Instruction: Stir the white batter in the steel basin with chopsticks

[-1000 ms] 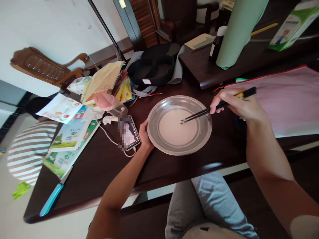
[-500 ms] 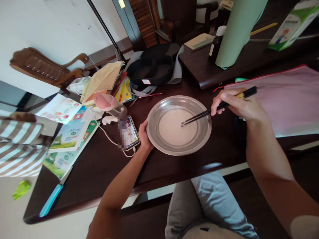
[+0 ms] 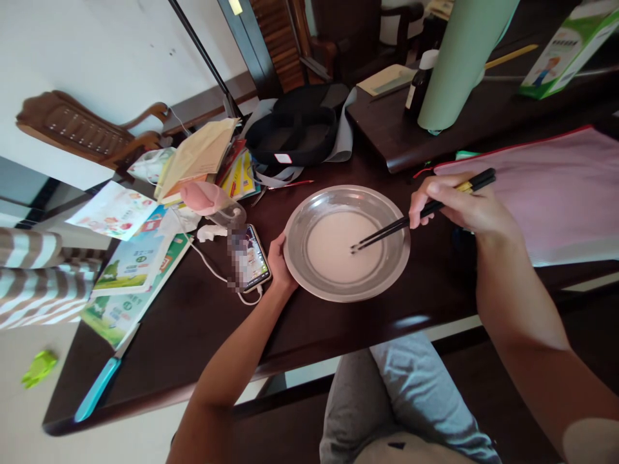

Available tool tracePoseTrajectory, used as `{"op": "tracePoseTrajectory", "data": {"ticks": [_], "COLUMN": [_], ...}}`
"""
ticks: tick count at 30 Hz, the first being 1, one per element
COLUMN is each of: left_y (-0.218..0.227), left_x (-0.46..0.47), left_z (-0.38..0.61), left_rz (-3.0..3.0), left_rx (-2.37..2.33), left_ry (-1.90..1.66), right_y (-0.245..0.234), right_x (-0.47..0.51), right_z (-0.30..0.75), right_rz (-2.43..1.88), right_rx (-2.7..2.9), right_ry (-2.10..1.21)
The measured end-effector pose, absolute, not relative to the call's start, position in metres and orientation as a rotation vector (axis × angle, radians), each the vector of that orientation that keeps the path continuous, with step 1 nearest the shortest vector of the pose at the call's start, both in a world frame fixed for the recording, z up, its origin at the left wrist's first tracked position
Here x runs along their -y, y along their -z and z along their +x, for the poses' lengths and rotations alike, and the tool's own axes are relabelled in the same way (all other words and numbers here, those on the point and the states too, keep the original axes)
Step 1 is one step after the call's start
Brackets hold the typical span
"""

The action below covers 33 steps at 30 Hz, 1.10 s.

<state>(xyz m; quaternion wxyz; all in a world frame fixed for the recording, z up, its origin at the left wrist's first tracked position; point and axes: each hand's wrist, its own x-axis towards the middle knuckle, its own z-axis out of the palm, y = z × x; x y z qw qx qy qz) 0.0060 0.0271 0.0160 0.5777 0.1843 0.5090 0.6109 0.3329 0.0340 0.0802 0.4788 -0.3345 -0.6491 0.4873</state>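
The chopsticks (image 3: 402,223) are black and gold, the bowl (image 3: 396,258) silver-grey.

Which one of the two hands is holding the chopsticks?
The right hand: it grips the black chopsticks, while the left hand has none and rests against the metal bowl.

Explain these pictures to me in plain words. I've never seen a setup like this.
There is no robot here, just a person's two bare hands. Every picture comes from one camera worn on that person's head, looking forward and down. The left hand rests against the side of a metal bowl. The right hand holds black chopsticks, their tips at the bowl's pale, milky contents. On the dark table, to the left, lie a phone with a cable, booklets and a blue-handled knife.
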Motion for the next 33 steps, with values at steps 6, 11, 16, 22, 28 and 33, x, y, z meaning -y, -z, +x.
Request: {"op": "tracePoseTrajectory", "data": {"ticks": [6, 11, 16, 22, 28, 33], "left_y": [-0.017, -0.018, -0.017, -0.017, -0.018, -0.017], "left_x": [-0.027, -0.027, -0.027, -0.028, -0.027, -0.027], "left_z": [0.008, 0.008, 0.006, 0.007, 0.006, 0.006], "left_rz": [0.389, 0.376, 0.398, 0.401, 0.386, 0.387], "left_rx": [-1.191, -1.194, -1.194, -1.2, -1.193, -1.185], "left_ry": [-1.416, -1.406, -1.396, -1.401, -1.415, -1.405], "right_y": [-0.08, -0.081, -0.081, -0.081, -0.08, -0.08], "right_x": [-0.034, -0.035, -0.033, -0.035, -0.035, -0.033], "right_z": [0.319, 0.328, 0.33, 0.319, 0.333, 0.319], "right_rz": [-0.848, -0.892, -0.79, -0.878, -0.827, -0.813], "right_rx": [1.845, 1.682, 1.654, 1.863, 1.588, 1.738], "right_ry": [-1.24, -1.094, -1.261, -1.192, -1.175, -1.246]}}
